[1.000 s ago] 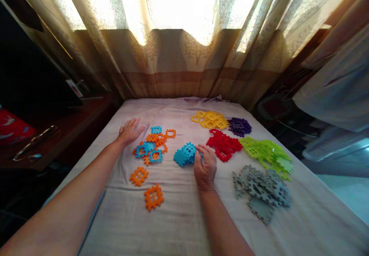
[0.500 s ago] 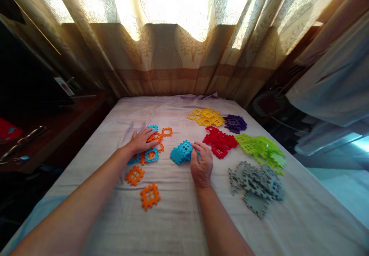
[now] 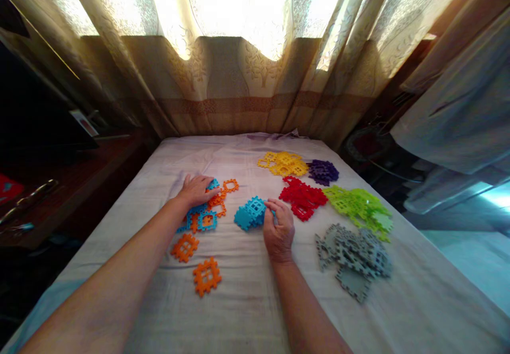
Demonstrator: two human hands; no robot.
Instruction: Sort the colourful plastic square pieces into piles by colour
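My left hand palm-down over mixed orange-and-blue toothed plastic squares, right hand curled at heaped blue toothed squares, both grips unclear to me

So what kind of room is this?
Probably a room in a home, perhaps a bedroom: patterned beige fabric curtains hang at the back, a pale, wrinkled cloth lies spread out, and blue, notched plastic pieces rest on it.

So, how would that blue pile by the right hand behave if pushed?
The blue pile would probably spread apart, since its pieces look loosely heaped. Each looks thin and plastic-like, so likely light and fairly stiff. Their flat shape and notched edges suggest they'd hardly roll.
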